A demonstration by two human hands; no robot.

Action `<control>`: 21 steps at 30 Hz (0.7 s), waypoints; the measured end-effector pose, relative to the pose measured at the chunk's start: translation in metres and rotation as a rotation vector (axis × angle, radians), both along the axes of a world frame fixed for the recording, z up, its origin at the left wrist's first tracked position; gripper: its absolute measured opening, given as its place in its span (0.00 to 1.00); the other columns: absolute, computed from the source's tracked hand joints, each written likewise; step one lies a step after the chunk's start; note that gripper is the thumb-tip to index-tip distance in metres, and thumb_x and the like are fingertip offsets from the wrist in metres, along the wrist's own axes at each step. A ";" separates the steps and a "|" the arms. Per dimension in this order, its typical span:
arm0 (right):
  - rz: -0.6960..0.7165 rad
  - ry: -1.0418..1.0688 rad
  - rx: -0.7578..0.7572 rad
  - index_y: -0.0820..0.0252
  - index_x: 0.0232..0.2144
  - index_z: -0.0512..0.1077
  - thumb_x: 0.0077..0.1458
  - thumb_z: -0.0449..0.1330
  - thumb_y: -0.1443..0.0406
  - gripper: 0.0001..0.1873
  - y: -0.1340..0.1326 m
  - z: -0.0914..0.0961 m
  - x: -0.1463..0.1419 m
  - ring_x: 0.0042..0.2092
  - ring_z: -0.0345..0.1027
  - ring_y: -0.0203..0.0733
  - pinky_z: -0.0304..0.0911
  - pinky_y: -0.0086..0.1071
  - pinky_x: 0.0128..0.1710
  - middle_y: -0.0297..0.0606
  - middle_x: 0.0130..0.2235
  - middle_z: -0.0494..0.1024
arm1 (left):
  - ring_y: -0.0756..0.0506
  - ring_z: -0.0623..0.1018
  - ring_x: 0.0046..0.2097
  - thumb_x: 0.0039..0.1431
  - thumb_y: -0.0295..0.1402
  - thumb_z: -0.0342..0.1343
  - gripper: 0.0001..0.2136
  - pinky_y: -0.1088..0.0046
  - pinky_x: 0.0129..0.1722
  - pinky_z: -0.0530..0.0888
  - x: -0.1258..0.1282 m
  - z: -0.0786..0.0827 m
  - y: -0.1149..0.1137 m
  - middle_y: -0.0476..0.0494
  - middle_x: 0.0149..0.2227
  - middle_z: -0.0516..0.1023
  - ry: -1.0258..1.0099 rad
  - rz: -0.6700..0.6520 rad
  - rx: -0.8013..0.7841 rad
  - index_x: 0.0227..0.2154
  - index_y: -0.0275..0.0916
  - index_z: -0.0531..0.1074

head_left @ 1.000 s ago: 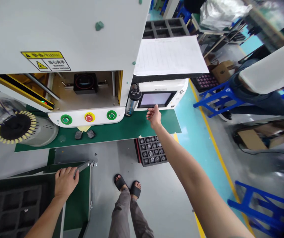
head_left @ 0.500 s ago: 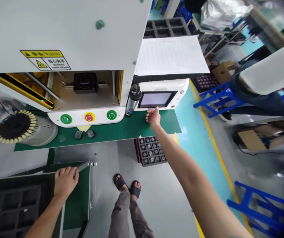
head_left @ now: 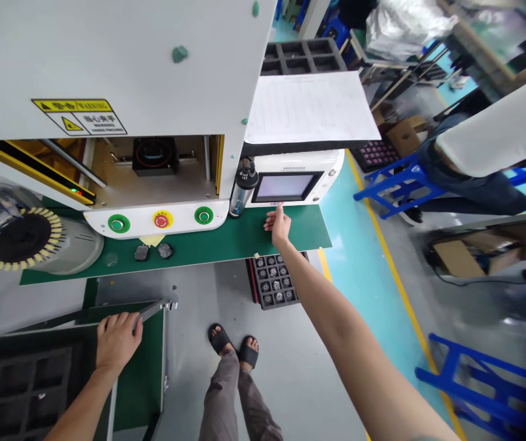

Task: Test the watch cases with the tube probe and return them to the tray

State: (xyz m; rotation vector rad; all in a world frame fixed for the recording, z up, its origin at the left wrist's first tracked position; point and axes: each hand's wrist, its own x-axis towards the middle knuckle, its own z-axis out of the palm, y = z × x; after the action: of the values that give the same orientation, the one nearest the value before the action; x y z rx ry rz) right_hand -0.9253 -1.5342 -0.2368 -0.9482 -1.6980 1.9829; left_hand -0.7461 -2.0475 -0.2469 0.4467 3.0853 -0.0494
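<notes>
My right hand (head_left: pixel 278 226) hovers just below the small touch screen (head_left: pixel 285 187) of a white control box, over the green bench top (head_left: pixel 309 228). Its thumb points up, the fingers are loosely bent and apart, and nothing is in it. My left hand (head_left: pixel 118 343) is at the lower left, its fingers curled over the edge of a green-topped table beside a grey metal bar (head_left: pixel 150 311). The fingertips' undersides are hidden. Left of the screen stands a white press machine (head_left: pixel 152 67), with a black square fixture (head_left: pixel 154 156) in its opening.
Two green buttons and a red emergency stop (head_left: pixel 162 220) line the machine's front. A dark cylinder (head_left: pixel 243 187) stands beside the screen. Below the bench is a tray of round parts (head_left: pixel 272 282); an empty-celled black tray (head_left: pixel 19 392) lies lower left. Blue stools (head_left: pixel 394 184) and a seated person are right.
My right hand has drawn slightly down from the screen's lower edge. The whole view has shifted a little, and my left hand keeps its place at the table edge.
</notes>
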 end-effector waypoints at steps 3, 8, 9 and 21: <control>-0.003 0.001 0.004 0.58 0.24 0.71 0.64 0.56 0.37 0.33 0.000 0.000 0.000 0.16 0.64 0.30 0.62 0.23 0.13 0.29 0.19 0.69 | 0.34 0.78 0.43 0.70 0.36 0.45 0.19 0.53 0.54 0.65 0.000 0.000 0.000 0.36 0.37 0.84 0.003 -0.005 -0.002 0.39 0.39 0.82; 0.000 -0.002 -0.001 0.59 0.24 0.71 0.63 0.55 0.36 0.34 -0.001 0.003 0.001 0.17 0.65 0.31 0.63 0.23 0.14 0.30 0.19 0.70 | 0.34 0.78 0.44 0.71 0.36 0.45 0.19 0.53 0.54 0.65 0.000 -0.001 -0.001 0.37 0.37 0.85 0.007 -0.011 -0.007 0.39 0.39 0.82; 0.000 -0.003 -0.003 0.59 0.24 0.71 0.63 0.56 0.36 0.34 -0.001 0.003 0.001 0.17 0.65 0.31 0.63 0.24 0.14 0.30 0.19 0.70 | 0.34 0.78 0.44 0.71 0.36 0.45 0.19 0.54 0.54 0.65 0.001 -0.001 -0.002 0.37 0.37 0.85 0.007 -0.011 -0.009 0.39 0.39 0.82; -0.009 -0.031 -0.037 0.57 0.25 0.70 0.62 0.57 0.37 0.32 -0.004 0.010 0.002 0.17 0.66 0.32 0.63 0.25 0.14 0.30 0.18 0.70 | 0.34 0.78 0.43 0.72 0.36 0.44 0.20 0.54 0.54 0.65 0.002 -0.002 -0.003 0.37 0.37 0.85 0.032 -0.025 -0.017 0.39 0.37 0.83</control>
State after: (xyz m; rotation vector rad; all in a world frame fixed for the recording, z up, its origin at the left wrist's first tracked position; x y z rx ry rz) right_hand -0.9234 -1.5384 -0.2264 -1.0024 -1.6761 2.0108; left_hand -0.7444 -2.0502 -0.2484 0.4888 3.1086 -0.0836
